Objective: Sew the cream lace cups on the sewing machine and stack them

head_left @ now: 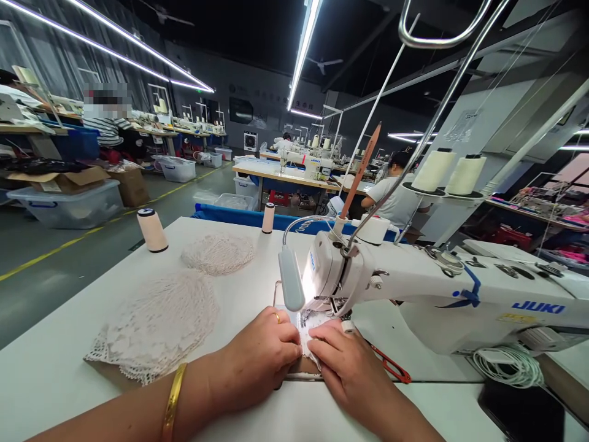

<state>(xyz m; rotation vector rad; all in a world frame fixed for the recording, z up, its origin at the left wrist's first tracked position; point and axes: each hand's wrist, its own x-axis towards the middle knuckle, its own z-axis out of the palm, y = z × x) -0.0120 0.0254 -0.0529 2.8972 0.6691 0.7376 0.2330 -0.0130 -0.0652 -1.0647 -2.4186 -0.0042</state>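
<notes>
A small piece of white lace fabric (315, 320) lies under the needle area of a white JUKI sewing machine (391, 270), lit by the machine's lamp (291, 279). My left hand (262, 353), with a ring and a gold bangle, is closed with its fingertips pinching the fabric's left edge. From the right, my right hand (352, 362) grips the same lace by its near edge, fingers bent and close to the presser foot. The foot and needle are partly hidden by glare and the machine head. Two piles of lace pieces (161, 319) (218, 253) rest on the table to the left.
Thread cones (153, 231) (268, 218) stand at the table's far side. Red thread snips (391, 363) lie beside my right hand. A pencil (363, 169) stands upright on the machine head. Coiled white cable (508, 367) sits at right. Other people work at machines beyond.
</notes>
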